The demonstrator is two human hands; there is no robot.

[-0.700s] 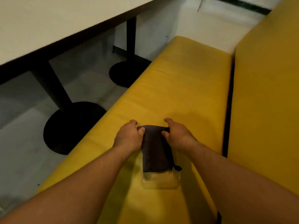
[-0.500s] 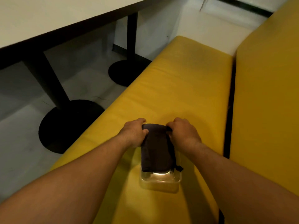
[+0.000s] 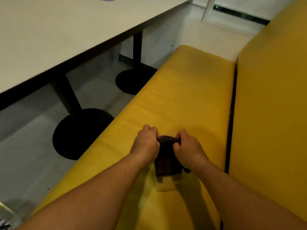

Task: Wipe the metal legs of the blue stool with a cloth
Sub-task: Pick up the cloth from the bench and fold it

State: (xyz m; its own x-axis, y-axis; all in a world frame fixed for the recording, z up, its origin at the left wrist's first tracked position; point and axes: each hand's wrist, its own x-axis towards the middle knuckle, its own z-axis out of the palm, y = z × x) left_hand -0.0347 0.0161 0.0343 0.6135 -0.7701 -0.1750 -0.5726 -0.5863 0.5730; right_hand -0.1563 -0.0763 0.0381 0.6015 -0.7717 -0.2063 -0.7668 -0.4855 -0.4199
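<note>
A dark folded cloth (image 3: 166,161) lies over a clear plastic container (image 3: 167,184) on the yellow bench seat (image 3: 186,97). My left hand (image 3: 146,143) grips the cloth's far left corner with closed fingers. My right hand (image 3: 187,146) grips its far right corner the same way. The far edge of the cloth is bunched up between the two hands. No blue stool is in view.
A yellow backrest (image 3: 272,105) rises on the right of the seat. A white table (image 3: 58,30) stands to the left on two black posts with round black bases (image 3: 79,131) (image 3: 132,80) on the grey floor. A white wall closes the far end.
Both hands have closed tighter on the cloth's far corners and drawn its far edge up into a bunch. The view has shifted slightly.
</note>
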